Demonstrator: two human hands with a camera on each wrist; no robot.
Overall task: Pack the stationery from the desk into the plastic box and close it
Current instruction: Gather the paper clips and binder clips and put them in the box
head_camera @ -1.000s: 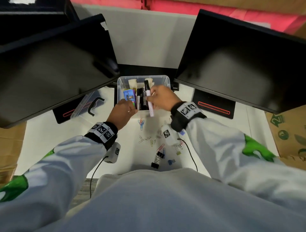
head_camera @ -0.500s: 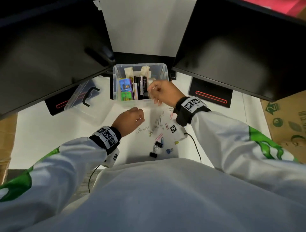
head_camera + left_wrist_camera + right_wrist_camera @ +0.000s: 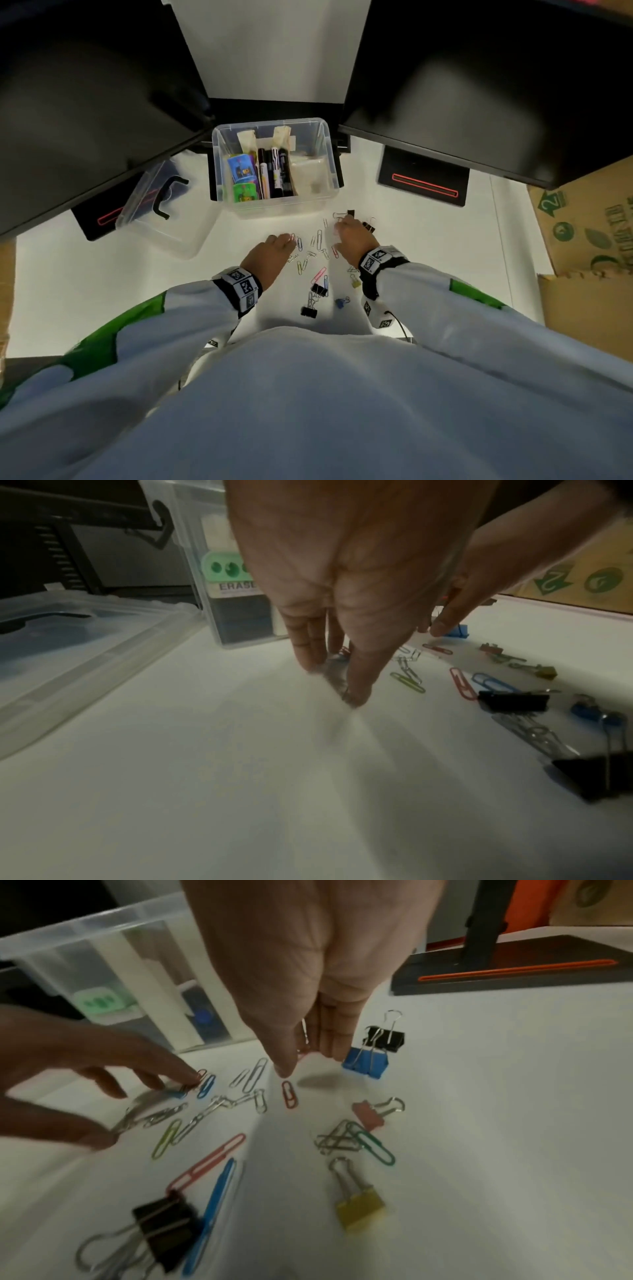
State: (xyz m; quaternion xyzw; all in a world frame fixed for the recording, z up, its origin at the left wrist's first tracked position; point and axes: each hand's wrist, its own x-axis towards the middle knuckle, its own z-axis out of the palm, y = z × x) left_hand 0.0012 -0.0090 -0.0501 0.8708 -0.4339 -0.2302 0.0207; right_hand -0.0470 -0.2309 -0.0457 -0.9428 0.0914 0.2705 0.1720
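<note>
Clear plastic box [image 3: 329, 161] stands open, markers upright inside; clips [image 3: 318, 260] lie scattered just before it.

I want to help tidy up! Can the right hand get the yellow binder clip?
Probably yes. The yellow binder clip lies in the open on the desk, just behind the right hand, with nothing on top.

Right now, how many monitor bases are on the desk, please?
2: the left base sits left of the plastic box, partly behind its lid; the right base sits right of it.
</note>
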